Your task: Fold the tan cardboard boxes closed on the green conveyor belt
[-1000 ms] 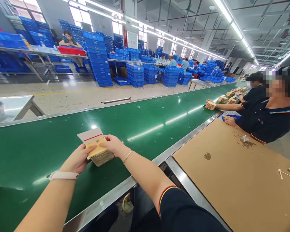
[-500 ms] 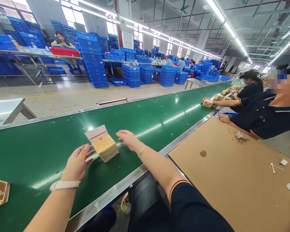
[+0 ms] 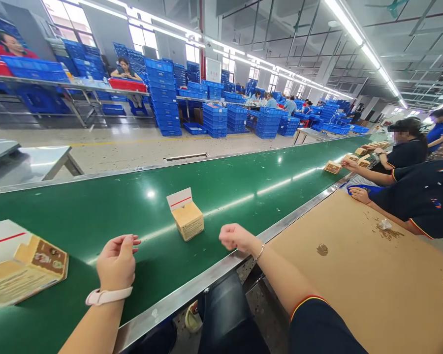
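A small tan carton box (image 3: 188, 221) stands on the green conveyor belt (image 3: 236, 172). Its white flap with a red strip is raised. Left of that box and apart from it is my left hand (image 3: 117, 263), fingers curled in toward the thumb, with nothing visible in them. My right hand (image 3: 239, 237) hovers to the box's right, near the belt's metal edge, its fingers folded into a loose fist and no object showing. A second box (image 3: 29, 265), also flap up, with brown printed pictures on one side, lies on the belt at the far left, partly out of frame.
A brown cardboard-covered table (image 3: 339, 290) adjoins the belt on the right, with a clear plastic bit (image 3: 384, 224) on it. Co-workers sit along the belt; one person's hand reaches to a box (image 3: 332, 167). Stacked blue crates (image 3: 164, 98) stand across the aisle.
Both hands have moved away from the middle box and their spread fingers have curled in. The view has turned left, showing more of the left box. A co-worker's hand has let go of a box.
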A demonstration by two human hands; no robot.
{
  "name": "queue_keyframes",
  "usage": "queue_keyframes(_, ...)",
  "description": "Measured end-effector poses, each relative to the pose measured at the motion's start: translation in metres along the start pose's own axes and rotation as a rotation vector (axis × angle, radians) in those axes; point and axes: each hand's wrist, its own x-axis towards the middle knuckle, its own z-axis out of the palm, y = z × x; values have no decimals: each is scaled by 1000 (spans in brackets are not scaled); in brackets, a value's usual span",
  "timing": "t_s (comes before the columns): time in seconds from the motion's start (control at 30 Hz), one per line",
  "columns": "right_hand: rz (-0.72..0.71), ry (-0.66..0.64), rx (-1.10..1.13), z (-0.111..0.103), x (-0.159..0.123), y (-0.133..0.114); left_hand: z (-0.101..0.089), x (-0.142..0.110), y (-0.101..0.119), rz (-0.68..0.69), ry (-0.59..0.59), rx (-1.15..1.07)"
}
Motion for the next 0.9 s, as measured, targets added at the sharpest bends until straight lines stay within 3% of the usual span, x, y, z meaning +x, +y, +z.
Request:
queue_keyframes(0.13,261,-433,-147,14,-5,4,0,-2,0,11,24,-22)
queue_keyframes(0.23,340,-558,-154,12,-8,5,1,-5,1,7,27,-19)
queue_keyframes(0.9,312,-573,98,-2,-3,13,-3,-8,-3,52,-14,-8)
